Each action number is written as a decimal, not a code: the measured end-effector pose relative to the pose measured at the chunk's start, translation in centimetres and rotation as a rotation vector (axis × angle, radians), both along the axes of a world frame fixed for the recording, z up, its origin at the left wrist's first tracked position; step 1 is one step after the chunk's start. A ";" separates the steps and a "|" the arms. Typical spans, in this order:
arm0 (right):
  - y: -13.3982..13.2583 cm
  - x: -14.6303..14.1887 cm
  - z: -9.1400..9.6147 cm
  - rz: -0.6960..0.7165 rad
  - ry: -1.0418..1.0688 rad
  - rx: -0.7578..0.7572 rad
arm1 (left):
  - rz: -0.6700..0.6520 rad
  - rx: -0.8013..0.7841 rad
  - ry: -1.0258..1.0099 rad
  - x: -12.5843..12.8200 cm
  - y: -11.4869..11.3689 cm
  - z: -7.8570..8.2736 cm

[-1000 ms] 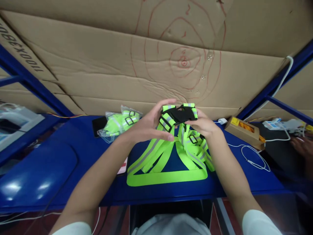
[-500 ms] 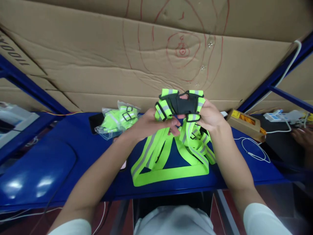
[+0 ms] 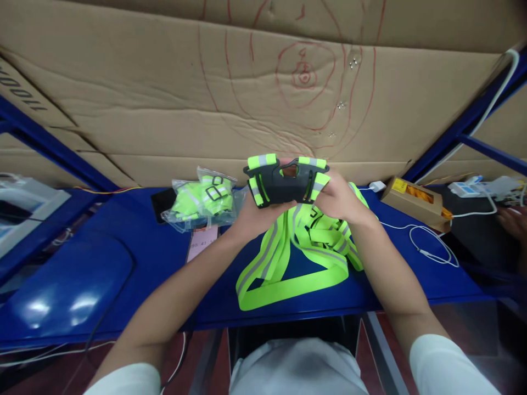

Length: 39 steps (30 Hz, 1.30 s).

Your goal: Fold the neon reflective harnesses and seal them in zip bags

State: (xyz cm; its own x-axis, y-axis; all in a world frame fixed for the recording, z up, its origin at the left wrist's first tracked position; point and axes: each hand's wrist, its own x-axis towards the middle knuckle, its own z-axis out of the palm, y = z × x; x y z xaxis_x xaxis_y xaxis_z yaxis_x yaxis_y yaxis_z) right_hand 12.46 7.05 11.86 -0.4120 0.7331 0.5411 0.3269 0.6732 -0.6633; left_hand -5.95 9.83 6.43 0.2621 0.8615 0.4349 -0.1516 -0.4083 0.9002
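My left hand and my right hand hold a black plastic plate between them, raised above the blue table. Neon-yellow straps with grey reflective stripes loop through slots at both ends of the plate. Both hands are closed on its lower edge and sides; some fingers are hidden behind it. From the plate the reflective strap harness hangs down and lies in loose loops on the table. Small black buckles show among the bunched straps beside my right wrist.
Left of the harness lie clear bags of folded neon straps, next to a phone with a lit screen. At right are a cardboard box, a white cable and another person's hand. Cardboard stands behind.
The black plate has moved left and turned to show a broad flat face. My left fingers, apart beneath it before, are now closed against it. The strap loop on the table has shifted right.
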 end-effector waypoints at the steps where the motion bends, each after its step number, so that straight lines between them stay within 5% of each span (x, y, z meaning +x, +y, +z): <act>1: -0.1 0.3 0.2 0.034 -0.038 -0.002 | 0.022 -0.058 -0.036 0.0 0.2 -0.1; 4: -0.4 1.2 0.7 0.129 -0.062 -0.093 | -0.014 -0.198 -0.101 -0.2 0.4 0.2; 9: -0.1 0.9 0.3 -0.089 0.087 -0.100 | -0.076 -0.245 -0.107 0.4 -0.1 0.4; 16: -1.1 0.5 0.6 -0.183 0.086 0.205 | -0.753 -0.596 -0.181 0.7 -0.7 -0.2; 23: -0.9 0.0 0.0 -0.024 -0.089 0.501 | -0.692 -0.480 -0.265 -1.5 0.5 1.4; 29: -0.2 -0.1 -0.2 0.124 -0.099 0.203 | -0.483 -0.544 -0.275 -2.2 1.7 2.2; 33: 0.9 0.7 -0.7 -0.002 0.200 0.040 | -0.534 -0.618 -0.239 -1.7 1.3 2.2; 37: 1.7 0.8 -1.4 0.026 0.133 -0.216 | -0.598 -0.640 -0.179 -1.4 1.0 1.4; 39: 1.6 0.5 -1.4 0.004 0.124 -0.202 | -0.616 -0.654 -0.199 -1.1 1.2 0.8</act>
State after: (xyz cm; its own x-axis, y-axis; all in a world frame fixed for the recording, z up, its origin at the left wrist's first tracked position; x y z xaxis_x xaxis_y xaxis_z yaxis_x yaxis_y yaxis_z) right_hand 12.99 8.64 10.43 -0.3544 0.8303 0.4301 0.2319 0.5236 -0.8198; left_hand -7.07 11.02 7.25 0.7289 0.6846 -0.0031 -0.3505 0.3772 0.8573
